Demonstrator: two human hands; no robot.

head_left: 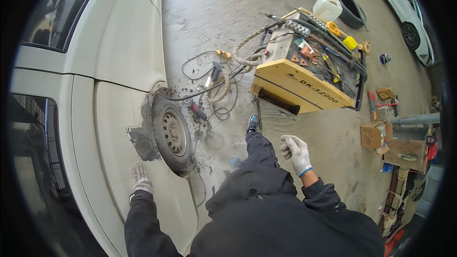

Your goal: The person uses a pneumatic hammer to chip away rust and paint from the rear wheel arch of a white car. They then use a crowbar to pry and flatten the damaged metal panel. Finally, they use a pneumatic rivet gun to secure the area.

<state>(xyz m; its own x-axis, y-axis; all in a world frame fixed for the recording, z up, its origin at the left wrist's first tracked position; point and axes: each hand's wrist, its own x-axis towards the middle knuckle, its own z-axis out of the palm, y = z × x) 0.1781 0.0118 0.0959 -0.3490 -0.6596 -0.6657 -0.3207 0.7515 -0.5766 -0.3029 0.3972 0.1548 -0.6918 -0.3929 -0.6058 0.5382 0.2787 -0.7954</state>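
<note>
Pressure: keep it light and even

The pale car [126, 24] takes up the left side, and its side panel [114, 138], the surface being handled, runs down past the wheel arch to the person's left. Across the floor, well apart from it, stands a yellow-fronted cart [271, 78] loaded with tools; it leaves the near side of the panel free to reach, so leaning or stretching should be needless.

The steel-rimmed wheel [172, 131] sits in the arch. Any stroke toward it is best slowed, I judge, because the panel ends there at an edge that could snag a glove. Next to the wheel is a dark, ragged-edged patch [143, 143]. Its border deserves the most care: cross it slowly with the fingers flat, not with the tips digging in.

The left hand [141, 178], gloved, is spread with fingers extended, grasping nothing. It lies along the panel just short of the patch, though whether the whole palm touches I cannot tell. That flat posture suits even contact. The right hand [296, 154], also gloved, hangs over the floor, loosely half-curled, with nothing visible in it; it is best kept relaxed.

A red-and-black power tool [196, 110] lies on the floor near the wheel, dark crumbs [177, 85] scattered about. Watch the footing there, and keep grit off the glove, as it could scratch or mask small unevenness.
</note>
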